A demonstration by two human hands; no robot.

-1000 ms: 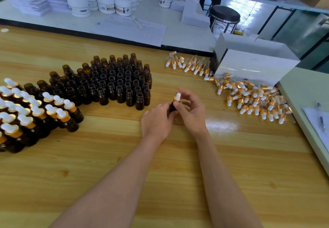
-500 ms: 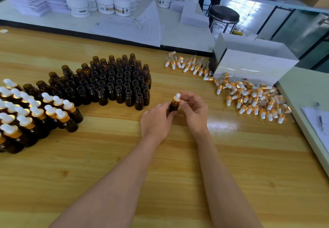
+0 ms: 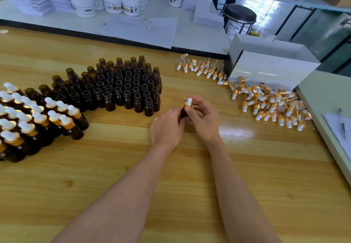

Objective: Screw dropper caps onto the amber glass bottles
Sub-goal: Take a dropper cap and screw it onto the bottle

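Both hands: left hand (image 3: 168, 128) grips bottle (image 3: 183, 112), right hand (image 3: 204, 118) pinches cap (image 3: 188, 103)

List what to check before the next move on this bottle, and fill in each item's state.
1. Left hand has a grip on the amber bottle: ok.
2. Right hand pinches the dropper cap at its gold collar: ok.
3. Cap screwed fully home: cannot tell, the fingers hide the joint.
4. Bare table beside the capped bottles to set this one down: ok.
5. Open bottles left to cap: ok.
6. Loose caps on the right hand's side: ok.
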